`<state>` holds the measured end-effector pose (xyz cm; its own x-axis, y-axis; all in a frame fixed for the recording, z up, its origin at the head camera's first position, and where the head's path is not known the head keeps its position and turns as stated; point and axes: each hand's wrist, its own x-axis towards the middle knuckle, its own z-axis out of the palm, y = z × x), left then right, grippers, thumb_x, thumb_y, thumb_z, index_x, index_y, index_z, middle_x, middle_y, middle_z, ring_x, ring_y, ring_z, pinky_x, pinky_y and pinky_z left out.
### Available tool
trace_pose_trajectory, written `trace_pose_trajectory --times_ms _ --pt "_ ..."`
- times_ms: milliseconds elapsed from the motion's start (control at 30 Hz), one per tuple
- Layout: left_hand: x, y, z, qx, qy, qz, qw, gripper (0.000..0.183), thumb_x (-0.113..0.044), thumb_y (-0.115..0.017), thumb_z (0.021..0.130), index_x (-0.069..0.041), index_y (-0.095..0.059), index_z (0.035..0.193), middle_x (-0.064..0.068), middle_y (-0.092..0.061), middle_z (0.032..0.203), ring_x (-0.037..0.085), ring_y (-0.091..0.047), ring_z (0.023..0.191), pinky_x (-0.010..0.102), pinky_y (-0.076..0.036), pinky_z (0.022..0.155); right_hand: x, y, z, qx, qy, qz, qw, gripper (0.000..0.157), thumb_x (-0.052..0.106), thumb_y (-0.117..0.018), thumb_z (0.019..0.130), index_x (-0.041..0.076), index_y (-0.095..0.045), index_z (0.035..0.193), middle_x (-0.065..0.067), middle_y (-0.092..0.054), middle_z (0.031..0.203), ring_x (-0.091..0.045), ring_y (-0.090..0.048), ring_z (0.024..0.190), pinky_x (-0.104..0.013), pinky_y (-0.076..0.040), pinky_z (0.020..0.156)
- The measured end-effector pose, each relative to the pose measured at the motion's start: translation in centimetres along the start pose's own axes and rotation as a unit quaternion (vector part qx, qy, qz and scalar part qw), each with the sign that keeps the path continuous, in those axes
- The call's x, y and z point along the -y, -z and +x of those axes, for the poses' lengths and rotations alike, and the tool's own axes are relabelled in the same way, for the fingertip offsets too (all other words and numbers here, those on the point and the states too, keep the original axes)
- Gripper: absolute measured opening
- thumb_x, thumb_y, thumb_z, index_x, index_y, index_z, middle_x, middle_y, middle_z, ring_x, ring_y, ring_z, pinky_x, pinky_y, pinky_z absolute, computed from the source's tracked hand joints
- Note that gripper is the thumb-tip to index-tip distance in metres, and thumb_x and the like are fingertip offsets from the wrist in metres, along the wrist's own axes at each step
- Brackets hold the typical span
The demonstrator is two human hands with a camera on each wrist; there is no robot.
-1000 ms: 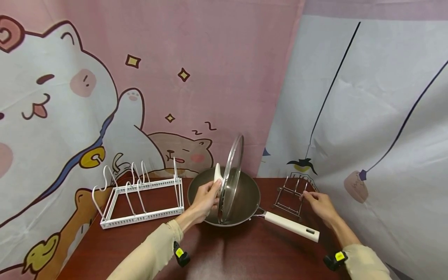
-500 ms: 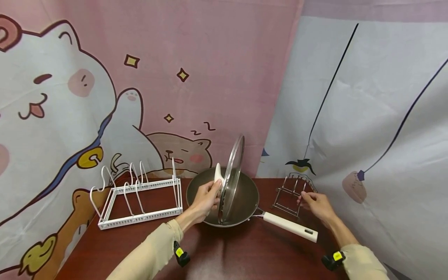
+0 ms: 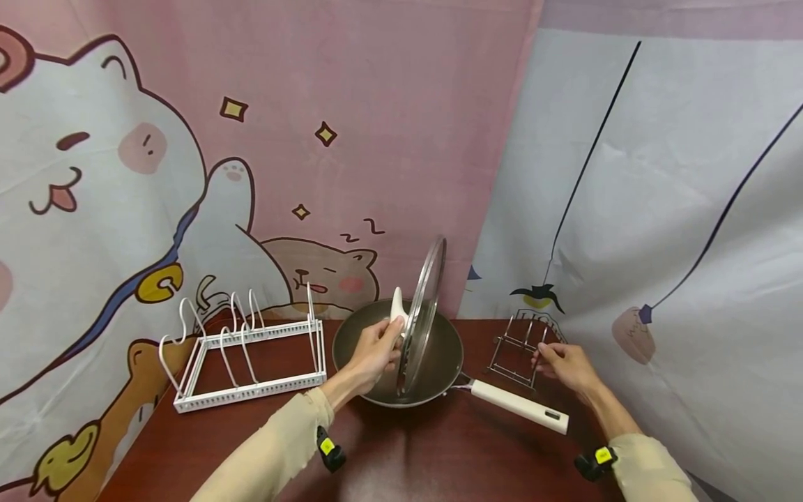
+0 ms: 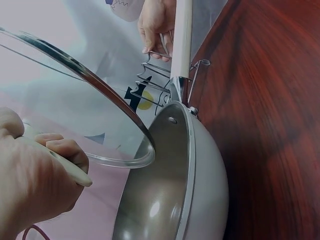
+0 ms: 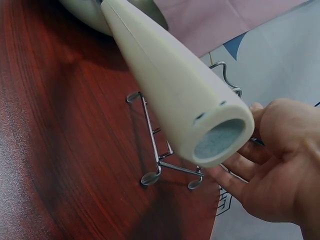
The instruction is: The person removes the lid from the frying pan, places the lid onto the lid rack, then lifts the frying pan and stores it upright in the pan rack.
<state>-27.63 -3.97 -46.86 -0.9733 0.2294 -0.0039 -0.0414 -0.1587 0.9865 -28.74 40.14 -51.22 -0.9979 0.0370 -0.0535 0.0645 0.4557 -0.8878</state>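
Note:
My left hand [image 3: 374, 354] grips the cream handle [image 3: 397, 303] of a glass pan lid [image 3: 424, 328]. The lid stands nearly on edge over the wok [image 3: 450, 348], its metal rim facing me. In the left wrist view the lid's lower edge overlaps the mouth of the wok, and the fingers wrap round the lid handle. On the right, my right hand [image 3: 569, 366] pinches an upright wire of a small metal rack [image 3: 511, 378] between thumb and finger. The wok's long cream handle [image 5: 170, 75] partly covers that rack and the fingertips in the right wrist view.
A white rack [image 3: 254, 390] with several upright loops stands to the left of the wok. The wok handle points right and toward me over the red-brown table [image 3: 439, 460]. A printed cloth [image 3: 401, 139] hangs close behind everything and along the right side.
My left hand has shifted the lid slightly right and up over the wok. The right hand stays at the small metal rack, its fingers curled in a little more than a second ago.

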Motion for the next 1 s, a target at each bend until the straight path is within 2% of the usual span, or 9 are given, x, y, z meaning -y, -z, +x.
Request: trace_pose_trajectory --times_ms 133,333,600,833,1000 --pt "-0.1 -0.3 0.3 0.006 -0.005 -0.003 1.0000 0.040 -0.043 -0.059 0.118 -0.006 -0.059 0.103 -0.001 -0.052 0.086 0.004 -0.037 0.059 0.021 -0.032 0.051 0.2 0.1 0.1 0.002 -0.007 -0.008 1.000 0.042 0.026 -0.052 0.122 -0.010 -0.074 0.117 -0.019 -0.084 0.109 -0.017 -0.084 0.095 -0.027 -0.070 0.082" --pt "-0.3 -0.8 0.5 0.013 -0.006 -0.007 0.9999 0.033 -0.041 -0.057 0.119 -0.011 -0.062 0.105 0.003 -0.050 0.088 0.004 -0.037 0.059 0.020 -0.033 0.050 0.3 0.1 0.0 0.008 -0.009 -0.019 1.000 0.042 0.025 -0.052 0.122 -0.011 -0.073 0.120 -0.021 -0.084 0.112 -0.023 -0.085 0.099 -0.039 -0.072 0.088" --pt "-0.8 -1.5 0.8 0.025 -0.010 0.009 0.9996 0.034 -0.043 -0.058 0.119 -0.013 -0.062 0.102 -0.001 -0.050 0.085 0.005 -0.039 0.061 0.019 -0.035 0.049 0.3 0.0 -0.1 0.007 -0.010 -0.031 0.999 0.045 0.028 -0.051 0.122 -0.011 -0.073 0.122 -0.025 -0.083 0.116 -0.028 -0.085 0.104 -0.045 -0.072 0.090" --pt "-1.0 -2.3 1.1 0.040 -0.015 0.007 0.9991 0.035 -0.043 -0.057 0.119 -0.011 -0.062 0.105 0.003 -0.049 0.088 0.005 -0.037 0.060 0.018 -0.034 0.048 0.3 0.0 0.1 0.004 0.000 -0.043 0.999 0.046 0.028 -0.049 0.123 -0.012 -0.072 0.121 -0.027 -0.082 0.115 -0.026 -0.084 0.102 -0.045 -0.072 0.088" --pt "-1.1 -2.8 1.3 0.045 -0.016 0.006 0.9988 0.034 -0.043 -0.056 0.119 -0.012 -0.062 0.104 0.000 -0.050 0.087 0.004 -0.037 0.060 0.018 -0.033 0.049 0.3 0.0 0.0 0.004 0.000 -0.041 0.999 0.046 0.026 -0.049 0.123 -0.015 -0.071 0.122 -0.026 -0.082 0.113 -0.025 -0.084 0.100 -0.042 -0.072 0.085"
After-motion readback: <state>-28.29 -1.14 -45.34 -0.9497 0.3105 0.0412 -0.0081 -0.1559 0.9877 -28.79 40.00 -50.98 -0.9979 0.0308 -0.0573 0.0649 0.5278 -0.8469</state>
